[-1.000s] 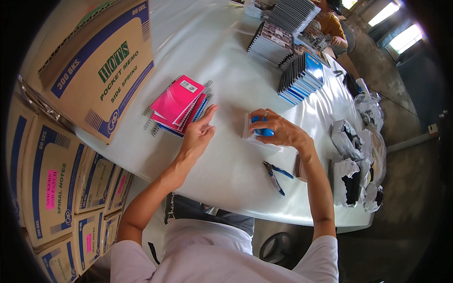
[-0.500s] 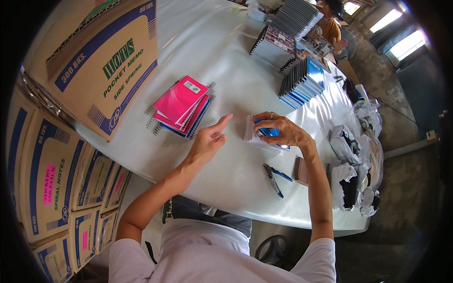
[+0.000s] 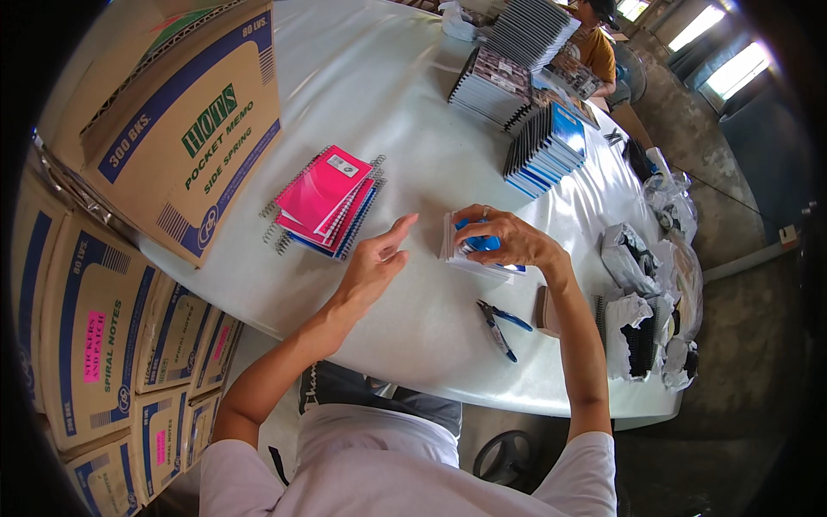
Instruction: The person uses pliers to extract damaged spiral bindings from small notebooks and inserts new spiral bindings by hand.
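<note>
My right hand [image 3: 517,241] arches over a stack of small blue-covered pads [image 3: 479,245], its thumb and fingers curled round the top. White page edges show at the stack's sides, while the hand hides part of the cover. To the left, my left hand [image 3: 375,265] is raised above the table with nothing in it, fingers stretched and thumb apart. Beyond that hand lies a pile of pink spiral notebooks [image 3: 323,185], with blue ones at the bottom and wire coils sticking out on both sides. Blue-handled pliers [image 3: 502,327] rest on the table nearer me.
A brown block [image 3: 546,310] sits by my right forearm. Torn plastic packs of black coils [image 3: 637,340] line the right edge. Blue notebooks [image 3: 544,151] and grey spiral stacks [image 3: 495,86] stand farther off, near another person [image 3: 597,47]. Cartons [image 3: 185,146] crowd the left.
The whole view has shifted slightly. Both hands keep nearly the same poses, the right still on the pad stack. The other person's arm has moved.
</note>
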{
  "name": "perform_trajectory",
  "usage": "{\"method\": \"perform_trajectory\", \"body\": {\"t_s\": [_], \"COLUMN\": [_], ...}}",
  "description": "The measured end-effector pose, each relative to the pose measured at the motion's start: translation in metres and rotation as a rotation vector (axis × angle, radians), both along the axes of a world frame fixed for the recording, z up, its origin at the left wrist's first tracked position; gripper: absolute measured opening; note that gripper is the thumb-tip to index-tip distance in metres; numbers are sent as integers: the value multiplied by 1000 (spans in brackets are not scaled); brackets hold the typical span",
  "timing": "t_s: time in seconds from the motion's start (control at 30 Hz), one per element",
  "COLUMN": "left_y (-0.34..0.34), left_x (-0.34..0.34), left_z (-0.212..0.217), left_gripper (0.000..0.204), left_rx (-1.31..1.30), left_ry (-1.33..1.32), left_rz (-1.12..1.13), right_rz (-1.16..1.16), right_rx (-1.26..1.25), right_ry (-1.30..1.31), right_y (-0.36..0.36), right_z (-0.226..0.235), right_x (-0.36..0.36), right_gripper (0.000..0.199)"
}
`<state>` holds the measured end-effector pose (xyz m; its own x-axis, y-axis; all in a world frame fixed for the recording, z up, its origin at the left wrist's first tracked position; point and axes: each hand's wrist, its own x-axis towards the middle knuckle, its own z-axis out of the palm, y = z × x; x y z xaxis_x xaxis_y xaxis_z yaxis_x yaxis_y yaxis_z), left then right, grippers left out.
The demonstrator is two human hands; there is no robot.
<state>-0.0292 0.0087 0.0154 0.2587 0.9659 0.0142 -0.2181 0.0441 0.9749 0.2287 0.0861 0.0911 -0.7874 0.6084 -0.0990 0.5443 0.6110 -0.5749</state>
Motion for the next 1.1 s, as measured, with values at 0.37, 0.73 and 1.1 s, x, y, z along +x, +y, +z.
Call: {"method": "perform_trajectory", "body": {"t_s": [0.37,0.73,1.1], "left_y": [0,0,-1], "left_x": [1,-2,9], "left_z": [-1,-7,-4], "left_gripper": [61,61,54], "left_rx": [-10,-3,16], "left_ry": [-1,-4,9], "left_rz": [-1,27,-5], "right_rz": [-28,-18,-71], "right_rx": [110,78,58], "right_ry": [-61,-30,52], "right_y": [-6,-6,-10], "right_z": [-6,-2,1], "right_x": [-1,-4,-2], "right_gripper": [34,28,30]}}
